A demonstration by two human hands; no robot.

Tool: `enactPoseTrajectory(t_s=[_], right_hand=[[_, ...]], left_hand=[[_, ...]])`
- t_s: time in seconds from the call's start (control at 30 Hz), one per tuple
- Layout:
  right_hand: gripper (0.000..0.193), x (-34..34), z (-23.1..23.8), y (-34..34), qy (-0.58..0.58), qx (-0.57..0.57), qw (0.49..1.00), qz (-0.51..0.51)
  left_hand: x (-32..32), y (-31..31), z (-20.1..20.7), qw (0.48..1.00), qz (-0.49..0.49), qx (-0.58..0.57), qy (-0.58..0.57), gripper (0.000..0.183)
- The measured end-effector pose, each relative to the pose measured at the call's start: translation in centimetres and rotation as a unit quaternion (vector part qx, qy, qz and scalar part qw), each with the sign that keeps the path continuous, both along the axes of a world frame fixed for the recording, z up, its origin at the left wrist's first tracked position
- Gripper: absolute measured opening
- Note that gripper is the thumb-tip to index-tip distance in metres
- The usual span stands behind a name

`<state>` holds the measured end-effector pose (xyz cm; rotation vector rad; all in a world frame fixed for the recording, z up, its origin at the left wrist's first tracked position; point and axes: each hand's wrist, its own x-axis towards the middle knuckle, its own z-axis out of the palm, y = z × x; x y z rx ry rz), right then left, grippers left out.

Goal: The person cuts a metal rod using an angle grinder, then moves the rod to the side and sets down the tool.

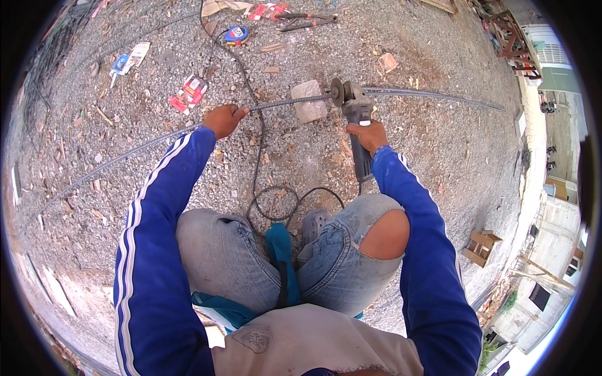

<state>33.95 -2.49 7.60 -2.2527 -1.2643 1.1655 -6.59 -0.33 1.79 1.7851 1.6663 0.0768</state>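
My left hand (224,121) is wrapped round a long ribbed steel rebar (276,104) that runs left to right across the gravel. My right hand (369,136) grips the body of an angle grinder (357,114), whose thin cutting disc (338,92) stands at the rebar just right of a pale stone block (308,101). The rebar lies across the top of that block. Whether the disc touches the bar or is spinning, I cannot tell. Past the grinder, more bars (433,94) stretch to the right.
A black power cord (259,150) loops in front of my knees and runs away past the rebar. Beyond lie a blue tape measure (236,35), long-handled pliers (307,22) and red-and-white packaging (189,93). An open cardboard box (481,248) sits at the right.
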Motion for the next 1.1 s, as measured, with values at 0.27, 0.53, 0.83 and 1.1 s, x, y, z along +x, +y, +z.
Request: enactPoseTrajectory(t_s=[0.27,0.53,0.83,1.1], right_hand=[[0.041,0.2,-0.7,0.0,0.006,0.033,0.999,-0.003],[0.05,0.3,-0.8,0.1,-0.016,0.013,1.0,0.001],[0.041,-0.3,0.3,-0.1,-0.031,0.026,0.999,0.0],[0.04,0.1,0.6,-0.7,0.008,0.007,1.0,-0.019]], left_hand=[[0.1,-0.1,0.3,1.0,0.0,-0.006,0.0,0.058],[0.0,-0.1,0.1,1.0,-0.001,0.002,-0.006,0.058],[0.1,-0.1,0.0,1.0,0.003,0.008,-0.003,0.058],[0.0,0.0,-0.2,1.0,0.002,0.003,-0.005,0.059]])
